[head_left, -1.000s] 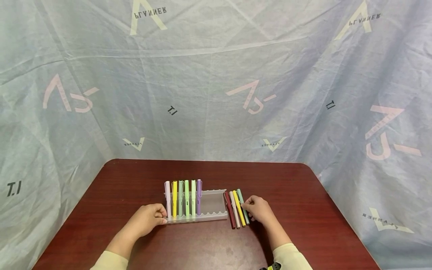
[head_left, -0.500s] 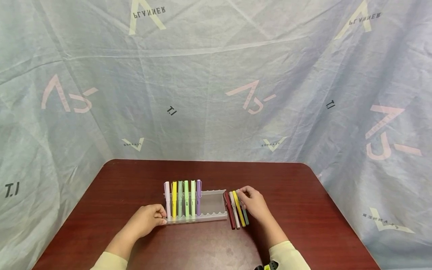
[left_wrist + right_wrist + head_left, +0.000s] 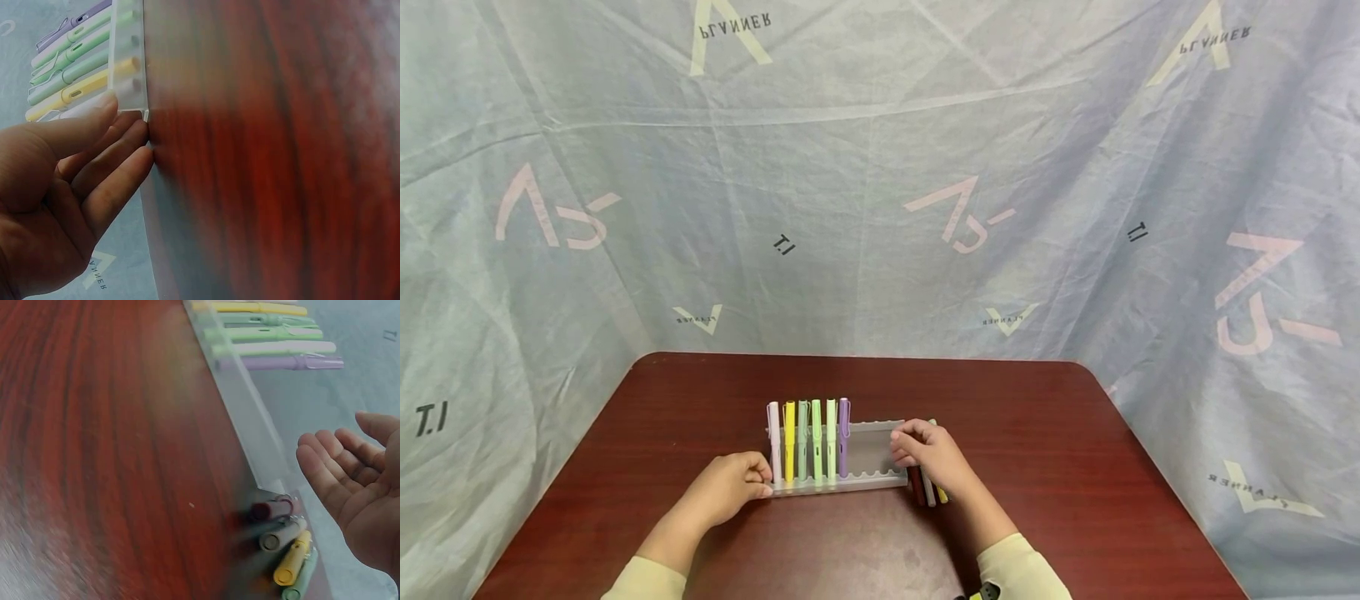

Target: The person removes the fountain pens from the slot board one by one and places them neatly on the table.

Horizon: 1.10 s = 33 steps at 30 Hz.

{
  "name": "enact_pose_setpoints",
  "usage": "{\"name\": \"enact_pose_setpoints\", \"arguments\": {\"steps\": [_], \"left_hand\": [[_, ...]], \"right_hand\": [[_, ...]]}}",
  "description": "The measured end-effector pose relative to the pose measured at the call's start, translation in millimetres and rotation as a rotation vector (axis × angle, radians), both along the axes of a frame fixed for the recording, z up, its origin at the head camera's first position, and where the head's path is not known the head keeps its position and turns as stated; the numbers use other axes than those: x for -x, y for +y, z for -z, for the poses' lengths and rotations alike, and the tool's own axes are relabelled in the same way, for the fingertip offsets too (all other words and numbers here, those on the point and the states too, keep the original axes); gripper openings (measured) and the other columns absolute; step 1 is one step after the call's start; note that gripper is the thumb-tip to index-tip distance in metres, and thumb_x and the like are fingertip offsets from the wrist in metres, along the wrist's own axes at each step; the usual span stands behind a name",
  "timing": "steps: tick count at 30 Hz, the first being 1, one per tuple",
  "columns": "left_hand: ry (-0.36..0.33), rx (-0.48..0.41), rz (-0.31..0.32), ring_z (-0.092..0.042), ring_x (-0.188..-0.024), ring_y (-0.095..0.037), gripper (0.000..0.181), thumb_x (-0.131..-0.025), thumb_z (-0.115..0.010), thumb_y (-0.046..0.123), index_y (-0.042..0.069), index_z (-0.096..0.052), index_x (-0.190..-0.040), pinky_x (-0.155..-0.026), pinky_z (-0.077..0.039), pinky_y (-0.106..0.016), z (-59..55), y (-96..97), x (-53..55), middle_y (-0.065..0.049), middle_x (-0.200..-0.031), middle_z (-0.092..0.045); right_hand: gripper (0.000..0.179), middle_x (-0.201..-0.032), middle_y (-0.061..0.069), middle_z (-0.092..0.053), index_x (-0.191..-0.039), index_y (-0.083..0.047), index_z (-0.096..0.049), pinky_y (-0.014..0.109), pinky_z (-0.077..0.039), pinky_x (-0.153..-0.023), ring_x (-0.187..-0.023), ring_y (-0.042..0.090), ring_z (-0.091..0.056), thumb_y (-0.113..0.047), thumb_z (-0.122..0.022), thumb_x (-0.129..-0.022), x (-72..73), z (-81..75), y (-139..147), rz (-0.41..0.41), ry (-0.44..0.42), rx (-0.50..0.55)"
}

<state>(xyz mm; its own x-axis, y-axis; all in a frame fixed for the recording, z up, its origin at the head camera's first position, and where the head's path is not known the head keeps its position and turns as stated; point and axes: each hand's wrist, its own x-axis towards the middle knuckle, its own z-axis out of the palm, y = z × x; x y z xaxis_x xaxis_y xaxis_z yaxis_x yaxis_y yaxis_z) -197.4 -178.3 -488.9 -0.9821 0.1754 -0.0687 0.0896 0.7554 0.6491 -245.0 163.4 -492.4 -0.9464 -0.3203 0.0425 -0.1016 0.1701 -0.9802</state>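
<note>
A clear plastic pen tray (image 3: pixel 871 481) lies on the table. Several capped pens stand side by side in its left part: pale pink (image 3: pixel 775 442), yellow (image 3: pixel 789 442), greens and purple (image 3: pixel 844 437). At the tray's front left corner, my left hand (image 3: pixel 726 487) pinches the end between thumb and fingers. My right hand (image 3: pixel 936 457) hovers by the tray's right end, fingers loosely bent, palm bare in the right wrist view. Below it lie loose pens: dark red (image 3: pixel 272 509), greyish (image 3: pixel 283 535), yellow (image 3: pixel 292 561) and green (image 3: pixel 302 579). In the head view that hand partly covers them.
The dark red wood-grain table (image 3: pixel 850 550) has its far edge against a grey printed cloth (image 3: pixel 865 250) that hangs behind and on both sides. A dark and yellow band (image 3: pixel 985 592) shows at my right wrist.
My right hand has moved left from the green loose pen, over the other loose pens, to the tray's right end. My left hand has stayed at the tray's corner.
</note>
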Motion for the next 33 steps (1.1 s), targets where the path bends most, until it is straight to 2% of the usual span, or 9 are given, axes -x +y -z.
{"name": "enact_pose_setpoints", "arguments": {"steps": [12,21,27,33], "left_hand": [[0.017,-0.005,0.007,-0.053,-0.064,-0.008,0.016,-0.082,-0.077,0.011,0.016,-0.063,-0.083,-0.065,-0.042,-0.026,-1.0,0.0,2.0,0.009,-0.068,-0.064],[0.0,-0.007,0.017,-0.054,-0.065,-0.008,0.015,-0.082,-0.077,0.012,0.016,-0.062,-0.085,-0.066,-0.043,-0.027,2.0,-1.2,-1.1,0.01,-0.07,-0.066],[0.019,-0.017,0.02,-0.055,-0.067,-0.008,0.016,-0.081,-0.078,0.012,0.016,-0.062,-0.084,-0.065,-0.043,-0.026,0.8,-0.6,-1.2,0.009,-0.072,-0.066],[-0.001,-0.017,0.016,-0.055,-0.067,-0.009,0.016,-0.081,-0.078,0.013,0.016,-0.062,-0.085,-0.065,-0.043,-0.028,0.9,-1.0,-1.4,0.009,-0.073,-0.067]], "right_hand": [[0.039,-0.106,0.026,-0.068,-0.118,0.012,-0.058,0.043,-0.056,-0.083,-0.098,0.04,-0.068,-0.018,-0.066,-0.094,2.5,7.5,-25,-0.038,-0.041,0.044],[0.032,-0.101,0.025,-0.07,-0.114,0.006,-0.064,0.04,-0.058,-0.078,-0.091,0.037,-0.071,-0.019,-0.068,-0.093,-0.5,11.5,-53,-0.081,-0.02,-0.014],[0.027,-0.091,0.019,-0.07,-0.106,0.003,-0.066,0.037,-0.057,-0.07,-0.08,0.028,-0.071,-0.02,-0.069,-0.092,0.3,12.4,-66,-0.048,0.009,-0.068],[0.02,-0.085,0.008,-0.069,-0.098,-0.004,-0.066,0.031,-0.055,-0.064,-0.073,0.024,-0.071,-0.023,-0.07,-0.091,0.1,13.4,-72,0.017,0.028,-0.158]]}}
